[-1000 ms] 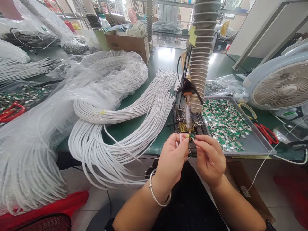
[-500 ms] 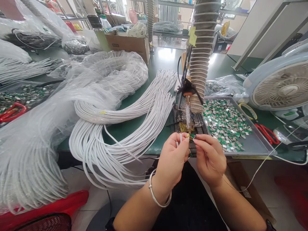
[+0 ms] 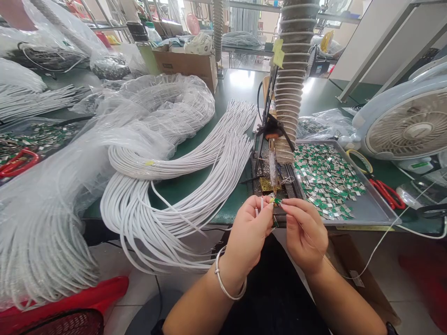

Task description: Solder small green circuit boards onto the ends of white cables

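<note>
Two hands meet just below the iron (image 3: pixel 272 166): the left hand (image 3: pixel 247 235) pinches a cable (image 3: pixel 261 204) end, the right hand (image 3: pixel 306 235) pinches a green board (image 3: pixel 277 201) against it. Right of the iron, a tray (image 3: pixel 379 213) holds more boards.

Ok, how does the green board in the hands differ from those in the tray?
The held board is a single piece, pinched between the left hand and right hand; the tray boards are many, in a loose heap. The held board is raised near the soldering iron; the tray boards lie on the tray. Both are small and green.
</note>
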The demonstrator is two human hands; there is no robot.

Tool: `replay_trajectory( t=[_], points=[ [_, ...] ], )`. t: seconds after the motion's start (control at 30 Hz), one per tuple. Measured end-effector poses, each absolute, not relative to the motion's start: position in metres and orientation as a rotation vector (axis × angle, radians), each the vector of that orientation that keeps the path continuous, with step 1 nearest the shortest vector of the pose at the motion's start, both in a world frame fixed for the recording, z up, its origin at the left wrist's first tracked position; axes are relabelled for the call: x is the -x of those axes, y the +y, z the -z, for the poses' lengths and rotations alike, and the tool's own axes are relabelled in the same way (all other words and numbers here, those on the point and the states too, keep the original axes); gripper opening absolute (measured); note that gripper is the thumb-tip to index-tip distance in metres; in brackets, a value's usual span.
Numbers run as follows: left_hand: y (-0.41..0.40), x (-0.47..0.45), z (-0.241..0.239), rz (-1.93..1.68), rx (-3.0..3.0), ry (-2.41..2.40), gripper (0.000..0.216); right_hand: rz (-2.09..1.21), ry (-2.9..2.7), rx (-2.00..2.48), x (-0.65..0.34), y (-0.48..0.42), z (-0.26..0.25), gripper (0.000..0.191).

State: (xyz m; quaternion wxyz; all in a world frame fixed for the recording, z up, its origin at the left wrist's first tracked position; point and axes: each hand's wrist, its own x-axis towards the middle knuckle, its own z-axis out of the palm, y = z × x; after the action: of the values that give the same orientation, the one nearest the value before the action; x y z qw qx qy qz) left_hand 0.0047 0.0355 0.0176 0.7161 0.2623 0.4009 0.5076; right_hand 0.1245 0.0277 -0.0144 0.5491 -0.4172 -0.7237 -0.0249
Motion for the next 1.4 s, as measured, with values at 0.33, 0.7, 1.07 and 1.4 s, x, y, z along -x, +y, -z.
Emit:
replay_trajectory(
  t=[0.33, 0.7, 1.07, 1.4],
  points=[
    [0.031, 0.005, -0.011, -1.061, -1.173, 1.192, 0.013, -0.006, -1.785, 1.117, -0.127, 0.031, 0.017, 0.016],
    [0.033, 0.01, -0.014, -0.995, -1.216, 1.153, 0.013, -0.064, -1.789, 1.052, -0.127, 0.028, 0.024, 0.025],
    [0.037, 0.009, -0.017, -1.02, -1.162, 1.122, 0.015, -0.222, -1.56, 1.054, -0.124, 0.026, 0.032, 0.026],
    [0.045, 0.008, -0.02, -1.069, -1.184, 1.128, 0.016, -0.154, -1.657, 0.997, -0.124, 0.033, 0.021, 0.022]
  ],
)
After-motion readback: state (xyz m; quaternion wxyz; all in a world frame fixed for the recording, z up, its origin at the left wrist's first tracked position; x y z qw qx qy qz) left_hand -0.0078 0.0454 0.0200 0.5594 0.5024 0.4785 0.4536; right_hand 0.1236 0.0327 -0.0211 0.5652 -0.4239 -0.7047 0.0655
